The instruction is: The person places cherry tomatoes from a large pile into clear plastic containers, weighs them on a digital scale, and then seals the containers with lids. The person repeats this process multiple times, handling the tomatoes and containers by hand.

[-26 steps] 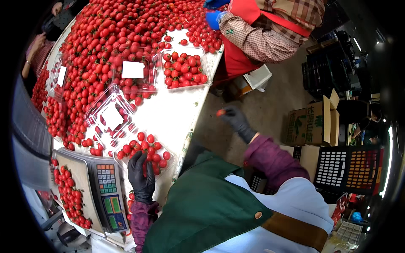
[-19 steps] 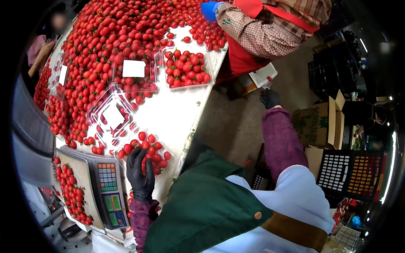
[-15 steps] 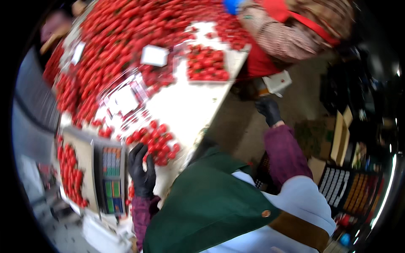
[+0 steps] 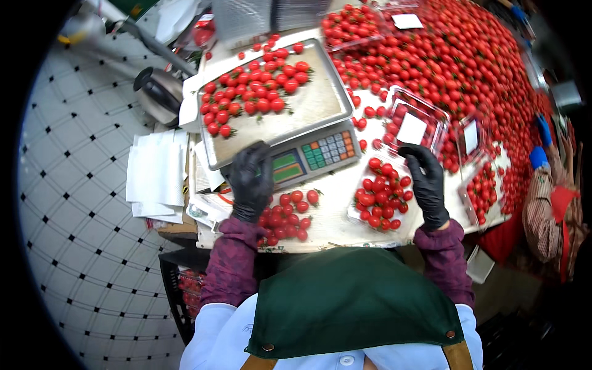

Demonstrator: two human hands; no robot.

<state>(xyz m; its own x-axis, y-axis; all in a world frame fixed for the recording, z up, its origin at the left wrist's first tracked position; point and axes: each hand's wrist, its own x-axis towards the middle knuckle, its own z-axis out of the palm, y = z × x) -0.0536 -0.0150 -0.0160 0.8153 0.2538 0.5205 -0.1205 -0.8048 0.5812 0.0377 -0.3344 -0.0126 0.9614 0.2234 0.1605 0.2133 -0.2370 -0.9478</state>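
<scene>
My gloved left hand [image 4: 251, 182] is over the near left edge of a digital scale [image 4: 324, 151], its fingers curled in; whatever they may hold is hidden. On the scale's metal tray [image 4: 265, 126] lie several cherry tomatoes [image 4: 253, 89]. Below that hand a small heap of cherry tomatoes [image 4: 287, 219] rests on the table. My gloved right hand [image 4: 427, 185] is beside a clear plastic box filled with cherry tomatoes [image 4: 381, 196], fingers bent and apart from the thumb, nothing seen between them. Just beyond it sits a clear box with a white label [image 4: 412, 129].
A large pile of cherry tomatoes [image 4: 456, 61] covers the far right of the table. More filled boxes [image 4: 481, 191] stand to the right, near another person's sleeve [image 4: 539, 209]. Stacked clear boxes [image 4: 243, 21], a kettle [image 4: 159, 92] and white papers [image 4: 157, 172] are at the left.
The view has swung left toward the scale. My right hand has come from beyond the table edge to the filled box. My left hand has left the loose tomatoes and is at the scale.
</scene>
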